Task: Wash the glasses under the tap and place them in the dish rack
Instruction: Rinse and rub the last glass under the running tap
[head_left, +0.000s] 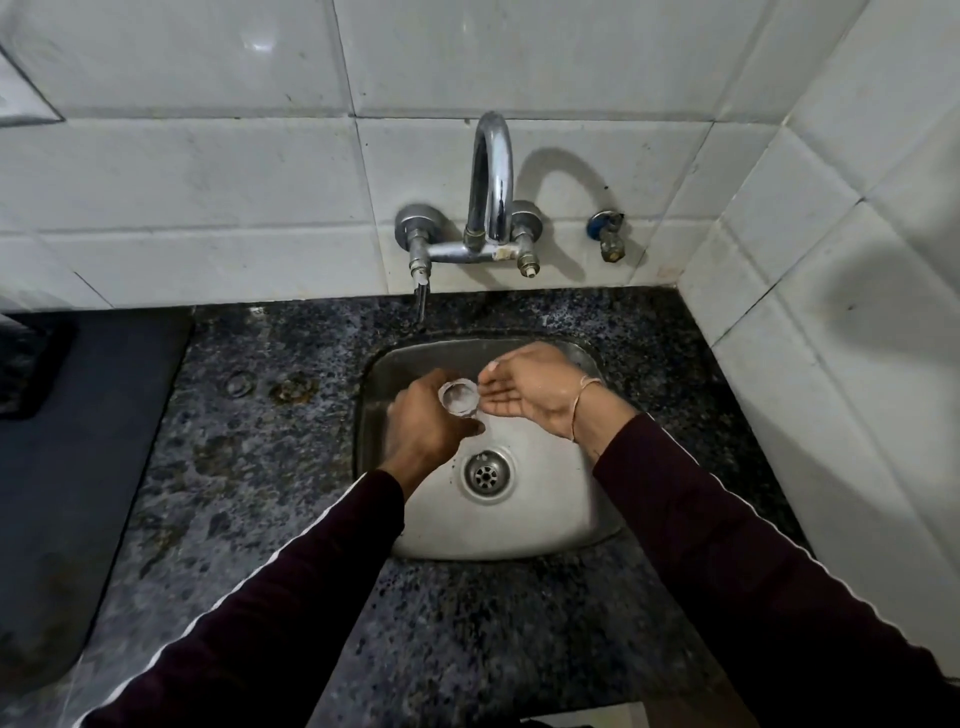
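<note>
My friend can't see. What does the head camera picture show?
The left hand grips a small clear glass over a steel sink, below a chrome tap. The open right hand is cupped beside its rim.

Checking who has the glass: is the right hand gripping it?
No, the left hand grips the glass over the sink; the right hand is open beside it.

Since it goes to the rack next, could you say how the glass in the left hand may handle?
The glass looks clear and thin, so probably fragile. It seems wet, so likely slippery in the left hand. Being round, it may roll if laid down.
</note>
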